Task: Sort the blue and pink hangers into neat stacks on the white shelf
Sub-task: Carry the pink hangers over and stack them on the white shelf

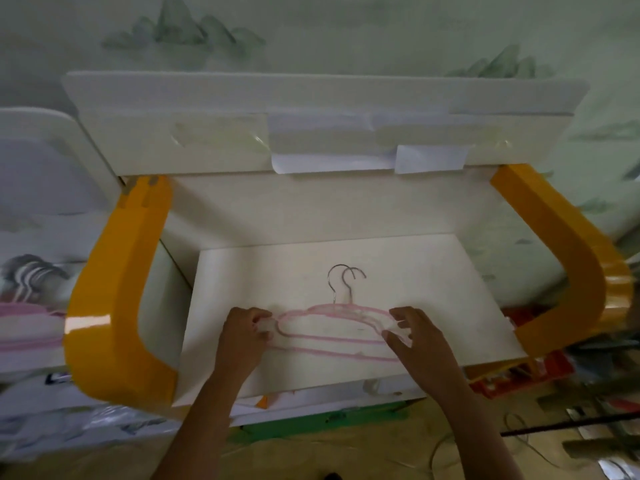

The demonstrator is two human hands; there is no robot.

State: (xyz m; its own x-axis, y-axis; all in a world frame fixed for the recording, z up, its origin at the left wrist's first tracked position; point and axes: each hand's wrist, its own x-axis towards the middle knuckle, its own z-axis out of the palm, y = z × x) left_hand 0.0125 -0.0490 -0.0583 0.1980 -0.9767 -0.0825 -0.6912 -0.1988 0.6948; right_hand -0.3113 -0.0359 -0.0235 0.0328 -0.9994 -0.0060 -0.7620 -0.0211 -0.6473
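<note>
Two pink hangers (332, 336) with metal hooks lie overlapped on the white shelf (433, 271), hooks pointing away from me. My left hand (244, 336) pinches their left ends with curled fingers. My right hand (414, 336) grips their right ends, the thumb below and the fingers curled above. No blue hanger is in view.
Yellow curved side rails (114, 306) (568, 282) flank the shelf. A white back panel with taped paper (332, 143) rises behind it. More pink hangers (24, 327) are piled at the far left. Cluttered items and cables lie on the floor at the right (571, 410).
</note>
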